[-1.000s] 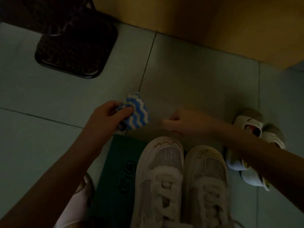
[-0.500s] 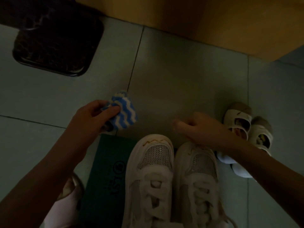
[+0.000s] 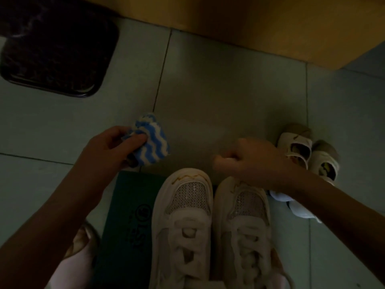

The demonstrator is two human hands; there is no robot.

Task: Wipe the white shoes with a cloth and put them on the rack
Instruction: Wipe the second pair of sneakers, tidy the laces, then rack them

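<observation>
Left fingers [image 3: 135, 140] round the striped cloth [image 3: 155, 146], right fingers [image 3: 224, 163] curled, empty, above white shoes [image 3: 184, 207] beside a green box [image 3: 127, 207].

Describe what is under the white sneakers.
A dark green box lies beneath the white sneakers, showing to their left in the picture. How far it reaches under them is covered.

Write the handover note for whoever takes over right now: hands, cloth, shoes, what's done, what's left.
The left hand grips the blue-and-white cloth, clear of the shoes.
The right hand is curled, holding nothing visible, above the toe of the right white shoe.
The left white shoe stands beside it on the floor, next to a green box.
Done: cloth in hand, nothing more.
Left: wipe both shoes, then rack them; no rack in view.
</observation>
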